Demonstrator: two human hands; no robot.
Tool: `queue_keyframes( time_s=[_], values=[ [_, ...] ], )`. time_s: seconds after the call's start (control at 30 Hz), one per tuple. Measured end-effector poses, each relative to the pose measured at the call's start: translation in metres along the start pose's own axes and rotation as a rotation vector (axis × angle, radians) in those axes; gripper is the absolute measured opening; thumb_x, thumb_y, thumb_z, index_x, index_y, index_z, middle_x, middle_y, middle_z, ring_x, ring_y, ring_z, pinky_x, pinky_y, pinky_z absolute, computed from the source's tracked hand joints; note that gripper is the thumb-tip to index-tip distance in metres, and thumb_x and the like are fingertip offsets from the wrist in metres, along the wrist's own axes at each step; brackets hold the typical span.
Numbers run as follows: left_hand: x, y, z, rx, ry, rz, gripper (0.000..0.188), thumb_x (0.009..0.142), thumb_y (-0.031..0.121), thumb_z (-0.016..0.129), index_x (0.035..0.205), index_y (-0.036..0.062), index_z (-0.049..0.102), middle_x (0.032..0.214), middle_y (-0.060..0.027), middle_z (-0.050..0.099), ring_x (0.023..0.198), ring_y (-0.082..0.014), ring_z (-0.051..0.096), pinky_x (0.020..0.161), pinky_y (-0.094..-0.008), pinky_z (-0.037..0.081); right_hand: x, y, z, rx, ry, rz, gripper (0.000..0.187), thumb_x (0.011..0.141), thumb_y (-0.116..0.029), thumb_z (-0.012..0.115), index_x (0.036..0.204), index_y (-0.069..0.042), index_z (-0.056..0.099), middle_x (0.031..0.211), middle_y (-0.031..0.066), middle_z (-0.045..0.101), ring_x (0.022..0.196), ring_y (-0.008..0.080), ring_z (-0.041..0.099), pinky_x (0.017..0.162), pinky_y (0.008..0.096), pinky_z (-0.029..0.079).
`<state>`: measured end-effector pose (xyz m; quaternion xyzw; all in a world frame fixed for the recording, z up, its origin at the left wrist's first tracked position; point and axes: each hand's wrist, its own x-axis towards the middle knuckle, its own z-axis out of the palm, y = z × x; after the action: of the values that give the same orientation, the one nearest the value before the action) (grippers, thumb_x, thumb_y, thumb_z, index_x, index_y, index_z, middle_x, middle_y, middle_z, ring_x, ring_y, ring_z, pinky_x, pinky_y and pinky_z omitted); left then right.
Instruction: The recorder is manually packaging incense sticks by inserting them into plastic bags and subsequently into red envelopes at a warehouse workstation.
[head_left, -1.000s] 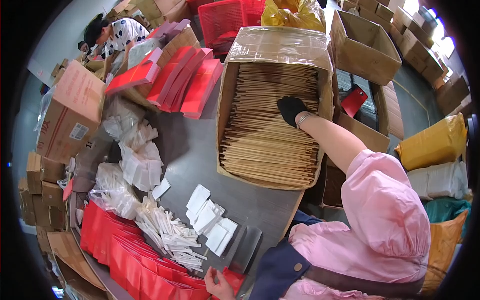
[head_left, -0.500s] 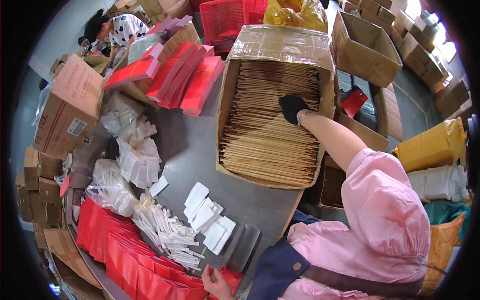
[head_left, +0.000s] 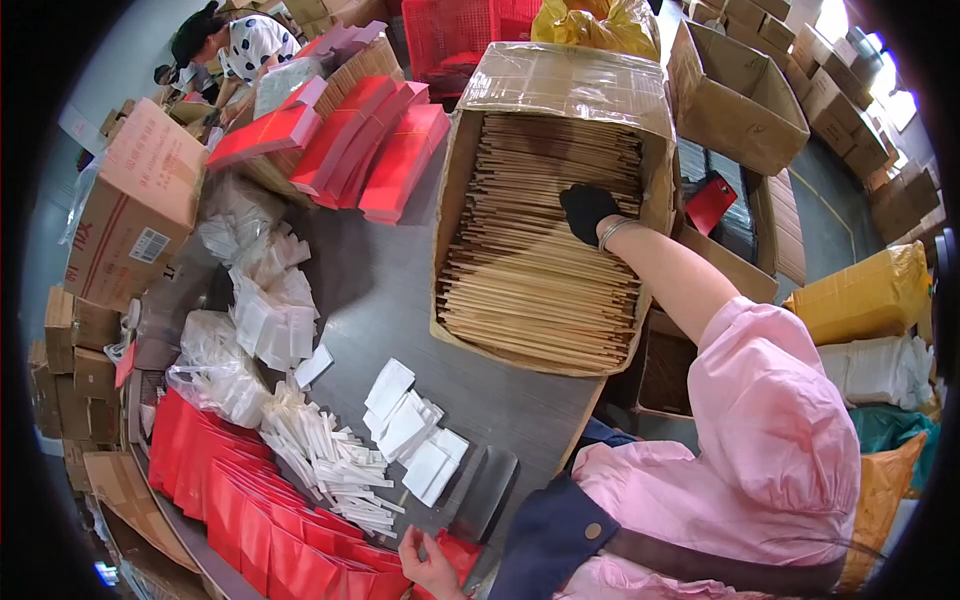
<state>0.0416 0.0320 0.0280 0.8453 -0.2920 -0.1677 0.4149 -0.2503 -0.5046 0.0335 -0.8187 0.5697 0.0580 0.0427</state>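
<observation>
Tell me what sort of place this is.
Likely a packing workshop: a carton of thin sticks stands on the worktable, red packets lie in a row, and more boxes are stacked nearby.

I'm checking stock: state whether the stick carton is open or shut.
Open: the carton shows tan sticks inside, with the gloved right hand over them.

Thin tan sticks [head_left: 540,310], lying crosswise, densely layered, in open cardboard box [head_left: 570,82]

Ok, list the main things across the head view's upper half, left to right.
Barcode-labelled carton → red paper stacks → taped carton of thin wooden sticks, black-gloved right hand on them → open cardboard box → yellow-wrapped parcel.
</observation>
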Motion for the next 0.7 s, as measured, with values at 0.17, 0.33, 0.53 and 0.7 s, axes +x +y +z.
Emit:
queue_keyframes(
  time_s=[0.17, 0.33, 0.53, 0.7],
  values=[
    [0.001, 0.0, -0.001, -0.064, 0.021, -0.028, 0.026, 0.089, 0.002, 0.061, 0.114, -0.0044, 0.062, 0.103, -0.0115, 0.064, 0.093, -0.0186, 0.062, 0.083, -0.0311, 0.05, -0.032, -0.004, -0.027, 0.378, 0.025, 0.046, 0.017, 0.09, -0.008, 0.05, 0.105, -0.004, 0.058, 0.096, 0.0169, 0.065, 0.088, 0.0334, 0.064, 0.079, 0.0413, 0.05],
    [0.005, 0.013, 0.004, 0.066, -0.028, 0.033, 0.025, 0.088, 0.001, 0.061, 0.113, -0.0047, 0.062, 0.099, -0.0122, 0.065, 0.092, -0.0192, 0.062, 0.082, -0.0316, 0.05, -0.078, -0.002, -0.027, 0.518, -0.138, -0.188, 0.024, 0.084, -0.022, 0.059, 0.1, -0.005, 0.064, 0.093, 0.0172, 0.067, 0.09, 0.0342, 0.063, 0.081, 0.0428, 0.049],
    [0.003, 0.013, 0.005, 0.055, -0.04, 0.014, 0.026, 0.088, 0.001, 0.061, 0.113, -0.0046, 0.062, 0.099, -0.0115, 0.065, 0.092, -0.0193, 0.062, 0.084, -0.0318, 0.05, -0.077, 0.005, -0.019, 0.386, -0.049, -0.165, 0.023, 0.083, -0.022, 0.057, 0.094, -0.003, 0.065, 0.091, 0.0189, 0.065, 0.09, 0.036, 0.062, 0.081, 0.0425, 0.049],
    [0.0, 0.001, 0.004, 0.047, -0.043, 0.048, 0.026, 0.088, 0.001, 0.061, 0.114, -0.0043, 0.062, 0.1, -0.0116, 0.065, 0.093, -0.0197, 0.062, 0.085, -0.032, 0.05, -0.074, 0.005, -0.011, 0.32, -0.133, -0.107, 0.026, 0.086, -0.025, 0.058, 0.096, -0.002, 0.065, 0.096, 0.0196, 0.065, 0.093, 0.0369, 0.061, 0.082, 0.044, 0.049]
  ],
)
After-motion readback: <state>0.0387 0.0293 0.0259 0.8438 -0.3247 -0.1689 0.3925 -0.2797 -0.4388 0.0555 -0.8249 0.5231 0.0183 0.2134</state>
